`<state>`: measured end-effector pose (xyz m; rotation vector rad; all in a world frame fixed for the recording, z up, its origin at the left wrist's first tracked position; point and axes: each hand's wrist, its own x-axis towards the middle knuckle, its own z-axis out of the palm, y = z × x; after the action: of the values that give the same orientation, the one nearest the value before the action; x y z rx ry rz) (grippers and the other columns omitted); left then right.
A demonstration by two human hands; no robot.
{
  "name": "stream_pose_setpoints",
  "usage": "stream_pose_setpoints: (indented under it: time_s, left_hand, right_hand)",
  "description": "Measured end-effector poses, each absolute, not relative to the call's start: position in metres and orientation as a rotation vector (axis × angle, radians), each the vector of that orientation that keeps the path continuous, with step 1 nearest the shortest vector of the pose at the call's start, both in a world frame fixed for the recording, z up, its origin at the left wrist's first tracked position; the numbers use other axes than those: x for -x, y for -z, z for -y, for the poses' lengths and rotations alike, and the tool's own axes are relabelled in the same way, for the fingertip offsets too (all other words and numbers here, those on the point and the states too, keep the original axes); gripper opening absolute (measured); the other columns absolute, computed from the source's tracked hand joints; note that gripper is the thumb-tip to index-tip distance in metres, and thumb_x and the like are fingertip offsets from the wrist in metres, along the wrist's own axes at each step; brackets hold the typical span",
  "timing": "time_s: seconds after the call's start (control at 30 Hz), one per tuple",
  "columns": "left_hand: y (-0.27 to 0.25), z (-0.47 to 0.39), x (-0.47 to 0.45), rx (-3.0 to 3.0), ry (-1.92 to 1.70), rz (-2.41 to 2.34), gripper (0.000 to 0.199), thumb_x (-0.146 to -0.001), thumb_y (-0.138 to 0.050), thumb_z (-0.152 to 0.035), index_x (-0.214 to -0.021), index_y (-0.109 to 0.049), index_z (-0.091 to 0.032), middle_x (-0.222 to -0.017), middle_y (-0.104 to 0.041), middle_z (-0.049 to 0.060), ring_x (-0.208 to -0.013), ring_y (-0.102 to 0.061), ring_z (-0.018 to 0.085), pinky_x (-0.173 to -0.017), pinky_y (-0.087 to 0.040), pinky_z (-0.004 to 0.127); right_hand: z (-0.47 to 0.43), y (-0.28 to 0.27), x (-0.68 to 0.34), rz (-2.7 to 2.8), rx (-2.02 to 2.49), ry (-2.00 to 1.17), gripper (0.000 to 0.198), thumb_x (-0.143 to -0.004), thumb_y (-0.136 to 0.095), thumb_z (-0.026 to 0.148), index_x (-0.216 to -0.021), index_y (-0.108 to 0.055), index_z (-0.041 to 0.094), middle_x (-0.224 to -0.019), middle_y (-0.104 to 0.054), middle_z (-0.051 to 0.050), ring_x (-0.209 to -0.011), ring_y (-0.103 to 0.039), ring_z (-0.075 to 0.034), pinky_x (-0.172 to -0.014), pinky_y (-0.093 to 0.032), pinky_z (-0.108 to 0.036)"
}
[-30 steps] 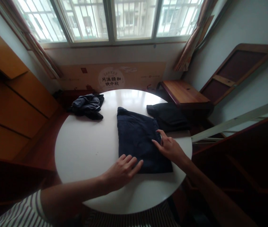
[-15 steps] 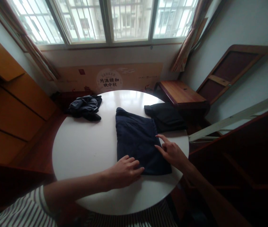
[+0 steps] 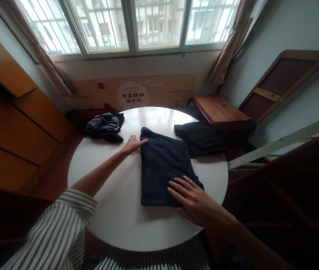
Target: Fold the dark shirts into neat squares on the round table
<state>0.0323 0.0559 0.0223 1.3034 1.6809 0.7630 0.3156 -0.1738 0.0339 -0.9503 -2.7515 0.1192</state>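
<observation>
A folded navy garment (image 3: pixel 162 165), which looks like trousers, lies flat on the round white table (image 3: pixel 106 217). At its upper left edge is my left hand (image 3: pixel 133 145), thumb stretched out onto the cloth and the other fingers partly hidden. My right hand (image 3: pixel 189 197) rests palm down over the lower right corner, fingers spread and lying on the fabric. To the right of the navy garment lies a folded black garment (image 3: pixel 203 140), close to it near the table's edge.
A crumpled heap of dark grey and black clothes (image 3: pixel 104 125) sits at the table's far left edge. Beyond the table on the right stands a wooden stool or side table (image 3: pixel 221 108). Orange-brown cabinets (image 3: pixel 15 131) line the left side, and a barred window (image 3: pixel 159 24) is ahead.
My left hand has moved from the garment's lower edge up to its upper left side. My right hand has slid down and flattened onto the lower right part, whose bottom edge now looks straighter.
</observation>
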Motion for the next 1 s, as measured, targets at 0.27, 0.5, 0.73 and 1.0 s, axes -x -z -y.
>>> stream_pose_setpoints:
  time_s: [0.27,0.5,0.73,1.0]
  left_hand:
    - [-0.017,-0.074,-0.033,-1.308,-0.954,-1.522,0.070,-0.076,-0.082,-0.025,-0.133,-0.046,-0.008,-0.093,-0.068,0.009,-0.074,-0.066,0.015,-0.068,-0.053,0.026]
    - [-0.035,-0.129,0.001,-1.470,-1.003,-1.784,0.066,-0.077,-0.080,-0.024,-0.133,-0.049,-0.005,-0.108,-0.065,0.015,-0.091,-0.065,0.020,-0.080,-0.050,0.027]
    - [-0.046,-0.073,0.020,-1.911,-0.884,-1.957,0.033,-0.093,-0.060,-0.033,-0.117,-0.059,-0.010,-0.105,-0.067,0.016,-0.091,-0.065,0.022,-0.085,-0.044,0.029]
    - [-0.035,0.099,0.017,-2.397,-0.190,-1.668,0.026,-0.091,-0.051,-0.036,-0.073,-0.062,-0.021,-0.069,-0.067,0.005,-0.064,-0.064,0.021,-0.062,-0.040,0.028]
  right_hand:
    - [0.150,-0.009,-0.322,2.804,0.944,0.087,0.050,-0.084,-0.050,-0.001,-0.130,-0.062,0.014,-0.136,-0.061,-0.017,-0.129,-0.054,-0.034,-0.100,-0.051,-0.053]
    - [0.073,-0.015,-0.290,2.820,0.915,-0.038,0.053,-0.086,-0.047,-0.005,-0.134,-0.060,0.014,-0.139,-0.059,-0.017,-0.133,-0.051,-0.029,-0.105,-0.047,-0.049]
    - [0.053,-0.026,-0.289,2.790,0.854,-0.157,0.046,-0.094,-0.058,0.028,-0.136,-0.057,0.011,-0.144,-0.052,-0.020,-0.138,-0.044,-0.033,-0.109,-0.041,-0.051]
    - [-0.004,-0.056,-0.227,2.535,0.936,-0.418,0.035,-0.102,-0.039,0.028,-0.116,-0.069,0.016,-0.118,-0.071,-0.010,-0.111,-0.065,-0.021,-0.099,-0.047,-0.032]
